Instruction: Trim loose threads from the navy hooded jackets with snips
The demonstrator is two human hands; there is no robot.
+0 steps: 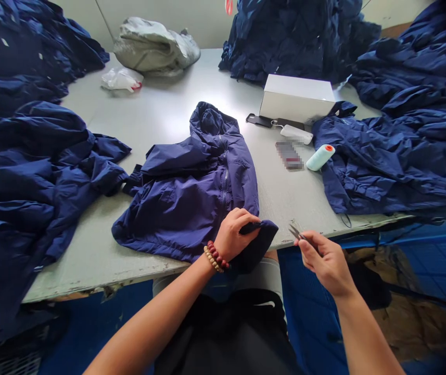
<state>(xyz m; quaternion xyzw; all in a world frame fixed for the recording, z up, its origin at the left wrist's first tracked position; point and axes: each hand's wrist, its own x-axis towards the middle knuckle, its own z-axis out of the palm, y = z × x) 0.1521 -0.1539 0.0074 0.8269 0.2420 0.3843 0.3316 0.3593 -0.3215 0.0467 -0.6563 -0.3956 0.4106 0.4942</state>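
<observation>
A navy hooded jacket [179, 198] with a front zipper lies on the table, its hood pointing away from me. My left hand [238, 234], with two bead bracelets at the wrist, pinches the jacket's lower right edge, and that corner hangs over the table's front edge. Held in my right hand [322, 260] are small thread snips [296, 232], their pointed blades angled up and left. The snips are a short way right of the jacket corner and do not touch it. My right fingers cover most of their handle.
Piles of navy garments lie at left [31, 177], right [398, 156] and back [296, 36]. A white box [296, 99], a pale thread spool [320, 157] and a blurred dark item [290, 155] are right of the jacket. A grey bundle [154, 47] and plastic bag [121, 79] lie behind.
</observation>
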